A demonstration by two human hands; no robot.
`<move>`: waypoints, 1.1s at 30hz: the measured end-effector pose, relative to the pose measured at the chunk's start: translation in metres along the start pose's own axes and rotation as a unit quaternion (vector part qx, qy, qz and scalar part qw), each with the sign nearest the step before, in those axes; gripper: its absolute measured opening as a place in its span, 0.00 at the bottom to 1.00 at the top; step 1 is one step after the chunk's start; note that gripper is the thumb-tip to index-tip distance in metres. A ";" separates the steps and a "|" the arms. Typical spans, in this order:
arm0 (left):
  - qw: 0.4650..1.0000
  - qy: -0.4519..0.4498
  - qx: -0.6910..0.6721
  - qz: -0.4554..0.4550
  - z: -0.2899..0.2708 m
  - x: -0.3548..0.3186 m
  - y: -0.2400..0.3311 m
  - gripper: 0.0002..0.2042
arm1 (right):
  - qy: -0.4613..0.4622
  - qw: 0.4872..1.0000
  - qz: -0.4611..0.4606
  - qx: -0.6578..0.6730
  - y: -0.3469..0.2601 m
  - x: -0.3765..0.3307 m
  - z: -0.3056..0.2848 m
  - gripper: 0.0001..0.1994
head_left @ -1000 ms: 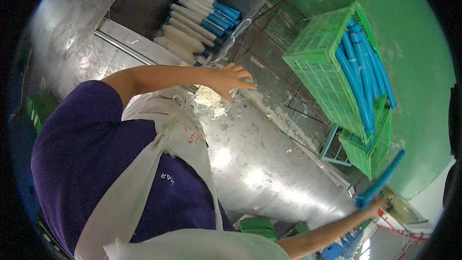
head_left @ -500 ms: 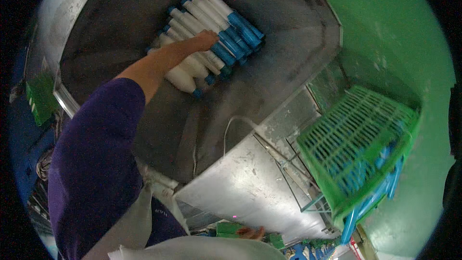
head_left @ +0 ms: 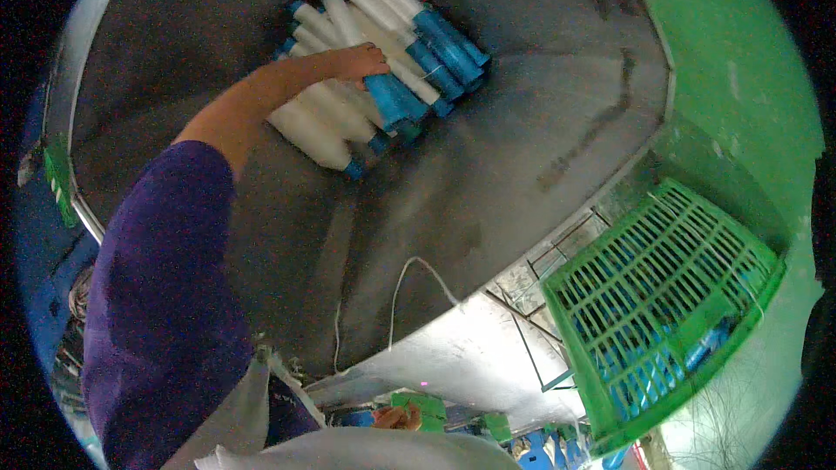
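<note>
My left hand [head_left: 370, 63] reaches from the left, in a short purple sleeve, into a deep dark-grey metal bin [head_left: 540, 122]. Its fingers close around a white tube with a wide blue end [head_left: 394, 100], at the point where white meets blue. The tube lies on a row of several long white tubes with blue ends [head_left: 383, 4], placed side by side. The nearest ones [head_left: 318, 135] look thicker and taper to a blue tip. What appears to be my right hand [head_left: 396, 416] shows low down, just past the white apron, fingers loosely apart and seemingly holding nothing; its forearm is hidden.
A green slatted plastic basket [head_left: 666, 296] with blue pieces inside stands tilted on a thin metal frame at the right. Behind it is a green wall [head_left: 740, 122]. A thin white cord [head_left: 409, 274] loops over the bin's near side. My white apron [head_left: 374, 451] fills the bottom edge.
My left hand has shifted slightly left and grips a tube, whose blue end is now raised and turned toward me. The view has shifted; the lower hand appears farther left.
</note>
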State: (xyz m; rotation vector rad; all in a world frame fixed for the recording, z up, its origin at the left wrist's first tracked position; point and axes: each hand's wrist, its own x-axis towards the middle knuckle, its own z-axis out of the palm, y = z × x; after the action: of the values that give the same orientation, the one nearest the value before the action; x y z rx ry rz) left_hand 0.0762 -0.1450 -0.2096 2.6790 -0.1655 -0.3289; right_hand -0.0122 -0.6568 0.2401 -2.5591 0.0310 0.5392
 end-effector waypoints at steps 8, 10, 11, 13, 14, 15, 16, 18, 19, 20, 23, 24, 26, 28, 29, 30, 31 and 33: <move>0.898 0.339 -0.228 -0.160 -0.306 -0.058 0.115 0.33 | 0.023 0.968 -0.207 0.138 -0.061 0.038 0.009 0.11; 0.839 0.406 -0.331 -0.145 -0.371 -0.060 0.171 0.30 | 0.015 0.947 -0.243 0.208 -0.083 0.043 0.011 0.12; 0.799 0.426 -0.403 -0.129 -0.399 -0.063 0.201 0.28 | 0.015 0.931 -0.286 0.225 -0.094 0.043 0.012 0.12; 0.741 0.421 -0.512 -0.109 -0.432 -0.069 0.256 0.24 | 0.005 0.910 -0.333 0.246 -0.116 0.037 0.013 0.11; 0.715 0.424 -0.547 -0.096 -0.433 -0.071 0.285 0.24 | -0.007 0.910 -0.329 0.253 -0.126 0.032 0.013 0.11; 0.749 0.404 -0.508 -0.131 -0.429 -0.082 0.311 0.32 | 0.009 0.896 -0.348 0.277 -0.134 0.026 0.014 0.11; 0.761 0.402 -0.505 -0.060 -0.420 -0.088 0.337 0.33 | 0.015 0.880 -0.356 0.313 -0.140 0.020 0.014 0.11; 0.760 0.309 -0.564 -0.095 -0.389 -0.099 0.379 0.38 | -0.015 0.865 -0.341 0.368 -0.149 0.009 0.016 0.11; 0.727 0.340 -0.580 -0.141 -0.368 -0.104 0.403 0.40 | -0.012 0.869 -0.343 0.356 -0.151 0.005 0.017 0.11; 0.697 0.318 -0.619 -0.174 -0.346 -0.114 0.418 0.39 | 0.004 0.877 -0.318 0.359 -0.154 0.001 0.020 0.11; 0.648 0.201 -0.726 -0.111 -0.302 -0.141 0.434 0.32 | 0.040 0.884 -0.365 0.288 -0.158 -0.005 0.023 0.12; 0.639 0.194 -0.732 -0.134 -0.292 -0.150 0.440 0.31 | 0.034 0.890 -0.365 0.272 -0.158 -0.007 0.023 0.12; 0.636 0.213 -0.732 -0.121 -0.280 -0.158 0.451 0.32 | 0.069 0.883 -0.403 0.233 -0.152 -0.015 0.020 0.13; 0.650 0.281 -0.699 -0.103 -0.273 -0.166 0.464 0.33 | 0.093 0.855 -0.448 0.244 -0.138 -0.029 0.017 0.13; 0.616 0.247 -0.743 -0.084 -0.271 -0.173 0.469 0.35 | 0.050 0.891 -0.409 0.194 -0.129 -0.039 0.016 0.14; 0.638 0.229 -0.727 -0.114 -0.270 -0.176 0.475 0.35 | 0.056 0.883 -0.419 0.202 -0.118 -0.051 0.016 0.13; 0.653 0.252 -0.701 -0.137 -0.269 -0.183 0.480 0.35 | 0.068 0.878 -0.424 0.213 -0.105 -0.064 0.018 0.13; 0.686 0.225 -0.672 -0.164 -0.265 -0.196 0.488 0.37 | 0.062 0.880 -0.412 0.229 -0.075 -0.088 0.022 0.13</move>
State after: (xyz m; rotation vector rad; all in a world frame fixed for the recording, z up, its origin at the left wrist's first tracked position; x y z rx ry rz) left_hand -0.0762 -0.4438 0.2745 1.1926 0.5286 0.1302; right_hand -0.0923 -0.5880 0.2929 -1.8862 -0.7602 0.0164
